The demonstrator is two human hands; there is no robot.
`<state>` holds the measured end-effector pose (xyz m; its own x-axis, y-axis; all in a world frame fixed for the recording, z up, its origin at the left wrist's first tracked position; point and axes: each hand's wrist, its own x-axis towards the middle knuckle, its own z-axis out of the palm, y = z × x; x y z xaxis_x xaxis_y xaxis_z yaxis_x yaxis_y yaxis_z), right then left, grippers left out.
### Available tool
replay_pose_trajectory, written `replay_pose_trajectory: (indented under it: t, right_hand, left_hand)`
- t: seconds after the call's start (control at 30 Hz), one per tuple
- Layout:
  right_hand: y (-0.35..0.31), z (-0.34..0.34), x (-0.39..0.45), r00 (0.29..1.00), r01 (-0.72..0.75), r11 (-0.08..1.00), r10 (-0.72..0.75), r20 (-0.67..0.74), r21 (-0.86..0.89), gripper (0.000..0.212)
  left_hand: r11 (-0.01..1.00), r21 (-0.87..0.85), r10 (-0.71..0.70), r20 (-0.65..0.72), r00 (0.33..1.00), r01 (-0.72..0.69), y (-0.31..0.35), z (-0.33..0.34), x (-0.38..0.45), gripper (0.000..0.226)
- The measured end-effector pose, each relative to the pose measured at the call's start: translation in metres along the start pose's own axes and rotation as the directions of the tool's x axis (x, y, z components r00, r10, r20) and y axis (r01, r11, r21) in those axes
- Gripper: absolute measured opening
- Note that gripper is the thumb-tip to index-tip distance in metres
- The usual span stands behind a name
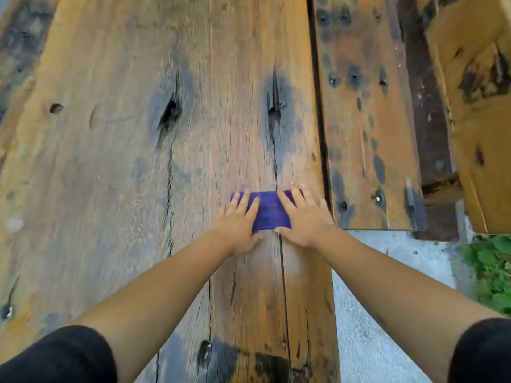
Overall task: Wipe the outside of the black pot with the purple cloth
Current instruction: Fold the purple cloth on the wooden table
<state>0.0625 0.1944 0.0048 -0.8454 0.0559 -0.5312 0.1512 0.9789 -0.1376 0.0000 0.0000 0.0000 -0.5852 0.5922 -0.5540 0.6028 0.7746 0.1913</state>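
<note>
A folded purple cloth (269, 212) lies flat on a wide, weathered wooden table (124, 161). My left hand (237, 225) rests on the cloth's left end with straight fingers. My right hand (301, 217) lies flat over its right end, fingers spread and pointing away from me. Both palms press down on the cloth and the wood. No black pot appears in the head view.
The table's right edge runs just beyond my right hand. A narrower plank with dark nail holes (367, 120) lies past a gap, and a wooden bench or beam (475, 106) sits farther right. Concrete ground (387, 299) and green plants (492, 269) lie below.
</note>
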Motion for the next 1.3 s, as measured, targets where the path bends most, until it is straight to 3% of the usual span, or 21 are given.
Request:
replay_pose_trajectory:
  t: [0.13,0.3,0.37,0.47,0.63,0.73,0.83,0.97,1.1,1.2,1.3]
  right_hand:
    - [0.001,0.018,0.009,0.997,0.032,0.999,-0.031,0.075,-0.008,0.091]
    - [0.003,0.019,0.006,1.000,0.000,1.000,0.000,0.000,0.004,0.089]
    - [-0.007,0.020,-0.002,0.999,-0.040,0.999,0.040,0.000,-0.028,0.091]
    - [-0.027,0.026,-0.021,0.997,-0.080,0.993,0.081,0.005,-0.085,0.093]
    - [-0.052,0.040,-0.042,0.994,-0.062,0.997,0.057,0.094,0.049,0.087]
    - [-0.047,0.034,-0.038,0.998,-0.021,0.998,0.017,0.054,0.061,0.065]
    - [-0.029,0.019,-0.014,0.993,-0.097,0.978,0.108,-0.047,0.184,0.045]
    - [-0.013,0.002,0.029,0.975,-0.116,0.912,0.180,-0.130,0.394,0.056]
    - [-0.010,-0.005,0.064,0.980,-0.113,0.926,0.164,-0.117,0.360,0.062]
    - [-0.008,-0.006,0.075,0.986,-0.082,0.965,0.116,-0.123,0.248,0.043]
    - [-0.010,-0.009,0.074,0.992,-0.020,0.969,0.050,-0.118,0.244,0.020]
  left_hand:
    - [0.999,-0.011,-0.032,0.003,0.999,0.032,-0.003,0.029,0.004,0.095]
    - [0.990,-0.126,-0.070,-0.075,0.995,0.060,0.000,0.033,0.018,0.098]
    - [0.990,-0.134,-0.064,-0.077,0.995,0.053,-0.002,0.026,0.027,0.088]
    - [0.995,-0.099,-0.032,-0.103,0.994,0.021,-0.001,0.015,0.042,0.054]
    - [0.995,-0.087,0.038,-0.074,0.997,-0.044,0.011,0.006,0.064,0.026]
    - [0.984,-0.139,0.103,-0.044,0.994,-0.108,0.005,0.003,0.070,0.025]
    - [0.969,-0.219,0.083,-0.161,0.983,-0.118,-0.009,-0.003,0.072,0.043]
    - [0.947,-0.297,0.068,-0.190,0.979,-0.123,-0.022,-0.013,0.083,0.058]
    - [0.935,-0.341,0.054,-0.141,0.988,-0.100,-0.025,-0.023,0.100,0.052]
    - [0.952,-0.287,0.091,-0.078,0.993,-0.110,-0.028,-0.027,0.106,0.033]
    - [0.930,-0.315,0.155,-0.135,0.979,-0.190,-0.032,-0.030,0.097,0.018]
